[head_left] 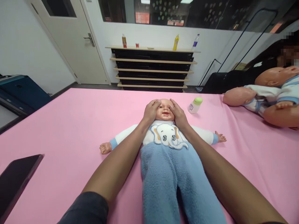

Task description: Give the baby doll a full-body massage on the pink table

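A baby doll (165, 113) lies on its back, arms spread to either side. It wears a white top with an elephant face (167, 135) and fuzzy blue trousers (161, 174). My left hand (151, 110) lies flat along the left side of the doll's head, fingertips beside its eye. On the opposite side, my right hand (179, 114) rests against the head in the same way, fingers stretched up by the brow. Neither hand grips anything. Close to my right hand stands a small white bottle with a green cap (195, 105), slightly tilted in view.
Pink cloth (81, 130) covers the table. A dark phone (18, 183) lies at the left edge. More dolls (240, 95) lie at the right, near another person. Beyond the table is a shelf rack (153, 60) bearing several drink bottles. A blue case (23, 93) sits far left.
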The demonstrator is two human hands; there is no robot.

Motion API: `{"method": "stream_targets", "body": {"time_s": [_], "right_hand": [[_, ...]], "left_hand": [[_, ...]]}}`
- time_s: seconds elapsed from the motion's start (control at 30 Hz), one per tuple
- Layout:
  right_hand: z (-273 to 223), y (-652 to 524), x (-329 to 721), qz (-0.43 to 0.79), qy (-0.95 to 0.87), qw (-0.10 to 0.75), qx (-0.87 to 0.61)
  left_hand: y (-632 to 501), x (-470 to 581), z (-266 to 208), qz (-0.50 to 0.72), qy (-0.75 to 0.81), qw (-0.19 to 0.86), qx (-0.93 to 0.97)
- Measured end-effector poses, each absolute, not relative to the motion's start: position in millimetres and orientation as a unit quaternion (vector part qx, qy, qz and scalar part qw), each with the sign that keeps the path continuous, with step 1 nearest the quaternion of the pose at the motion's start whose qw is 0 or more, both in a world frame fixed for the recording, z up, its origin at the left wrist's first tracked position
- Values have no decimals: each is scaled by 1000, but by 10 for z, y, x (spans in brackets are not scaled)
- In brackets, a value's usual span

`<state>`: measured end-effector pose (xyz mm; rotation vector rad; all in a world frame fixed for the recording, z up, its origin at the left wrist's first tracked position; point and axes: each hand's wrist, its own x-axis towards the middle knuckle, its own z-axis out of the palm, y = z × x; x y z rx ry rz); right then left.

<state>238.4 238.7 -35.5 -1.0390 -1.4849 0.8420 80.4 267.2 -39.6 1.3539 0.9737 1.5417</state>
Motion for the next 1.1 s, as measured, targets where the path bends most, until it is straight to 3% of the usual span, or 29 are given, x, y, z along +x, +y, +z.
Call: {"method": "stream_targets", "body": {"time_s": [0.5, 1.1], "right_hand": [[-364, 2412, 2421, 465, -547, 567, -403], [-253, 2581, 2331, 542, -499, 556, -385]], "left_hand": [[2527, 817, -317, 607, 363, 502, 497], [2598, 766, -398, 612, 355, 522, 476]]}}
